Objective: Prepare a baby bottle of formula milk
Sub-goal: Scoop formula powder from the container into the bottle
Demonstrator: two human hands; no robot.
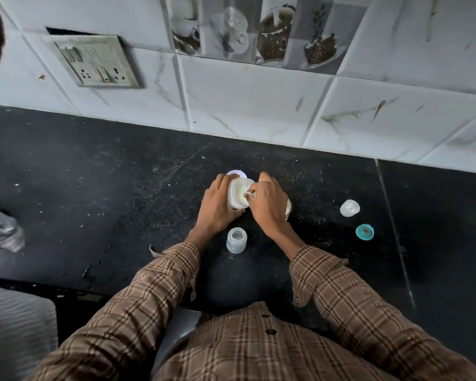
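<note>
An open white formula container [238,194] holding pale powder stands on the black counter [107,193]. My left hand [217,203] grips its left side. My right hand [268,203] pinches a small scoop [248,194] that dips into the powder. The open baby bottle [236,240] stands upright just in front of the container, between my wrists. Behind my left hand lies a round white lid [237,174]. A clear bottle cap [349,208] and a teal collar with teat [364,231] lie to the right.
A brownish cup or bowl [288,210] is mostly hidden under my right hand. The tiled wall [245,100] runs along the counter's back, with a socket plate [96,61] at upper left. Something silvery [0,229] sits at the left edge.
</note>
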